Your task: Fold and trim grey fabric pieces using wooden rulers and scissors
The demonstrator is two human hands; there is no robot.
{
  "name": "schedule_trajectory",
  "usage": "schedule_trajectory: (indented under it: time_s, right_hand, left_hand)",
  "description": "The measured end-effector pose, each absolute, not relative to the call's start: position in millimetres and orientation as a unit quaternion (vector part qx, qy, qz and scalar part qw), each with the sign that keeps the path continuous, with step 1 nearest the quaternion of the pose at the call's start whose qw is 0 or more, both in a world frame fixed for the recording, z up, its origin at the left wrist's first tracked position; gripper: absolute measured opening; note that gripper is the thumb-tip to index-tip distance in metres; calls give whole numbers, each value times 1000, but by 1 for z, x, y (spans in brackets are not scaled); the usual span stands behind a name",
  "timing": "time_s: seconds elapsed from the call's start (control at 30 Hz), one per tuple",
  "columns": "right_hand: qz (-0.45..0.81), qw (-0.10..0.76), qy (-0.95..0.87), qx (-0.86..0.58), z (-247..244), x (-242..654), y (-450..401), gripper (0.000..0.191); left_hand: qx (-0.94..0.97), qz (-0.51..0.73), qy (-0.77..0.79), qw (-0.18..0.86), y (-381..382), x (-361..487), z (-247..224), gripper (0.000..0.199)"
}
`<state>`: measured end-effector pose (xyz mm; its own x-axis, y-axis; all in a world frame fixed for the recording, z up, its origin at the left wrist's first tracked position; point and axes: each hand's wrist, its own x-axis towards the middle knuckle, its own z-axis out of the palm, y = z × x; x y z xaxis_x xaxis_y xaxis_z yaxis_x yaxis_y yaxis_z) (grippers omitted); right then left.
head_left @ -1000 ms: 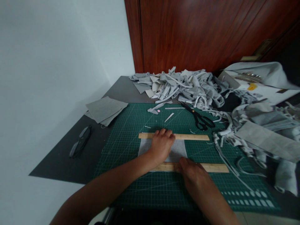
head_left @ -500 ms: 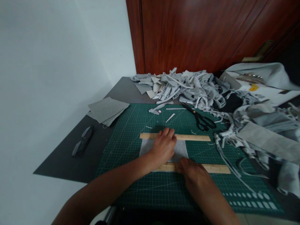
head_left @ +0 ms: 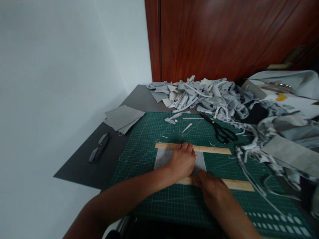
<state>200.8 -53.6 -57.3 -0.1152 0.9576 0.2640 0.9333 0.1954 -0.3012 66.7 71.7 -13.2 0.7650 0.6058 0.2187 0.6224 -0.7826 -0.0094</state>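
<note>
A pale grey fabric piece (head_left: 163, 158) lies flat on a green cutting mat (head_left: 139, 149). One wooden ruler (head_left: 211, 150) crosses its far edge, and a second wooden ruler (head_left: 239, 184) runs along its near edge. My left hand (head_left: 183, 159) reaches over the fabric, its fingers bent and closed at the far ruler, thumb toward the right. Low on the fabric's right side, my right hand (head_left: 213, 187) is closed at the near ruler, thumb toward the fabric. Its fingertips are hidden beneath the hand.
Black scissors (head_left: 220, 129) lie on the mat's far right. Cloth scraps (head_left: 189, 94) heap at the back, with more strips along the right. Folded glasses (head_left: 99, 148) and a stack of grey fabric pieces (head_left: 122, 118) are on the left. A white box (head_left: 296, 99) stands back right.
The whole view has shifted, so everything sits farther right and slightly lower. Both hands stay at their rulers; the left thumb shows more clearly on the right side.
</note>
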Motion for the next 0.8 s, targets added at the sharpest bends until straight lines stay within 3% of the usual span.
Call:
schedule_trajectory:
  time_s: [0.3,0.5,0.8]
  right_hand:
    - [52,208,-748,-628,-58,203,-49,31]
    - [99,210,-737,-634,-51,200,-48,39]
    - [112,201,-741,-631,-48,204,-47,33]
  left_hand:
    - [-943,-73,-321,57,74,69,-14,36]
    - [-946,-10,-313,77,67,83,-11,19]
    - [-944,-44,-313,94,64,81,-21,30]
